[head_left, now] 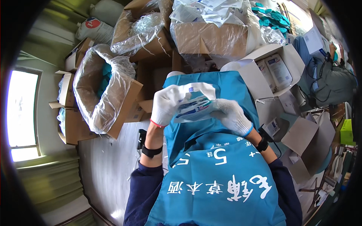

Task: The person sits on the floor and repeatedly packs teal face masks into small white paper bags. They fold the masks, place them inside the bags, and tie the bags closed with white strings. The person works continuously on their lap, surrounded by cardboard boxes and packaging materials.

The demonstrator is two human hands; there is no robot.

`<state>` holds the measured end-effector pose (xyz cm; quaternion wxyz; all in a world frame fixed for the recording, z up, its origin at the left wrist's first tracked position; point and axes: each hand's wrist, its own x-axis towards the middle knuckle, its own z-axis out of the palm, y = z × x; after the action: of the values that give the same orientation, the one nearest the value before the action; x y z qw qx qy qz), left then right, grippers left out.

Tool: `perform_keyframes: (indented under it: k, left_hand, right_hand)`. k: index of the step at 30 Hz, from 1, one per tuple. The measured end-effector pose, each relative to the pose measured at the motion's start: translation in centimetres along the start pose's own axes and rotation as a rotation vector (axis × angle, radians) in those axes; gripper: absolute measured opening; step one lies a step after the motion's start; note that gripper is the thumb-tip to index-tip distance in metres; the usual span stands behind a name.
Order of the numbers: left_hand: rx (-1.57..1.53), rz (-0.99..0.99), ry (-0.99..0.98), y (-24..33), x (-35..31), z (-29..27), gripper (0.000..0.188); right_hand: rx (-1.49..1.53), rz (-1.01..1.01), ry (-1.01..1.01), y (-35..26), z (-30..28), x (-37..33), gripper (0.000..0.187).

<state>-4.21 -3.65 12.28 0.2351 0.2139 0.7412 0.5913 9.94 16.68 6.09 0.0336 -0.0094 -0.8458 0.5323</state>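
Observation:
Above my lap, both hands in white knitted gloves grip a plastic packet. The packet (193, 113) is white along its top edge and partly clear, with blue and red print and something teal showing inside. My left hand (165, 104) is closed on its left side. My right hand (233, 116) pinches the right side with fingers bent round it. The top edge bows between my hands; whether the packet is sealed I cannot make out. Beneath it, a teal apron (222, 162) with white print covers my lap.
A plastic-lined carton (122, 113) with teal pieces stands at left. Ahead is a carton (211, 37) heaped with white packets, beside loose teal pieces (269, 19). An open white box (296, 62) holding packets sits at right, near another person (324, 71). An open carton (154, 77) lies beyond my left hand.

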Motion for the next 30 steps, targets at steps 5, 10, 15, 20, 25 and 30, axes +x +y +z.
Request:
perform_keyframes:
  k: [5,10,15,20,25,30]
  left_hand:
    - [0.346,0.612,-0.447,-0.8,1.7,-1.2,0.016]
    - [0.633,0.588,-0.041,-1.1,1.7,-0.3,0.020]
    - [0.481,0.416,0.547,2.1,0.3,-4.4,0.014]
    - [-0.317,0.554,0.665,2.9,-1.0,-8.8,0.030]
    - [-0.027,0.118,0.169,1.3,-1.0,-5.3,0.020]
    - [-0.046,0.027,0.260,-0.5,-1.5,-0.6,0.008]
  right_hand:
    - [-0.166,-0.062,-0.009,-1.0,0.0,0.0,0.020]
    - [-0.214,-0.013,-0.034,-0.7,0.0,-0.1,0.019]
    - [-0.032,0.120,0.017,0.2,-0.7,-0.8,0.018]
    - [0.022,0.228,-0.055,0.4,-0.6,-0.7,0.020]
    - [0.203,0.158,0.070,1.7,1.1,-1.4,0.019]
    - [0.109,0.226,0.008,1.6,0.2,-1.5,0.022]
